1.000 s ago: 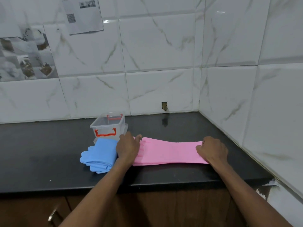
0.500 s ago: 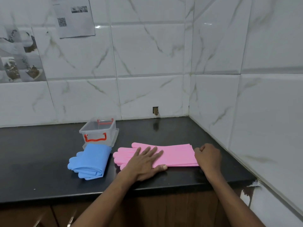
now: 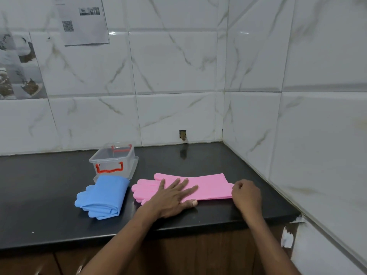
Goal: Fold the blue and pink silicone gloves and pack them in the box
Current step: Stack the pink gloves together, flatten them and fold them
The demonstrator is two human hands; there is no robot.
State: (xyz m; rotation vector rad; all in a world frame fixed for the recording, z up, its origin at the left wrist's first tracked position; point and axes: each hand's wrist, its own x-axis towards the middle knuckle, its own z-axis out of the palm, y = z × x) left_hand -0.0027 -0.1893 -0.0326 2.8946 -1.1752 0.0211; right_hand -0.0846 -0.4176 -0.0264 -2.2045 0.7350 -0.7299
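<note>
Lying flat on the dark surface (image 3: 198,159), the pink gloves (image 3: 208,187), long axis running left to right, finger ends pointing toward the box (image 3: 113,161) side and the cuff end reaching away from the box toward the corner of the tiled walls. Pressing down on the middle of them, the left hand (image 3: 174,197), palm flat and fingers spread wide, thumb resting on the surface at the near edge of the pink. Sitting at the cuff end, on the far side of the gloves from the box, the right hand (image 3: 246,195), fingers curled in and apparently pinching the cuff edge, though the actual contact hiding behind the knuckles. Looking like the fold about to hinge on exactly that: cuff end nearer the right hand, fold likely travelling along the long axis toward the box, with the left hand serving as the anchor. Appearing smooth, thin and stacked as a pair, the pink gloves, edges roughly aligned. Already folded into a thick bundle, the blue gloves (image 3: 103,195), lying just in front of the box and touching or nearly touching its base. Standing open and clear-walled with red handles, the box, nothing visible inside.
</note>
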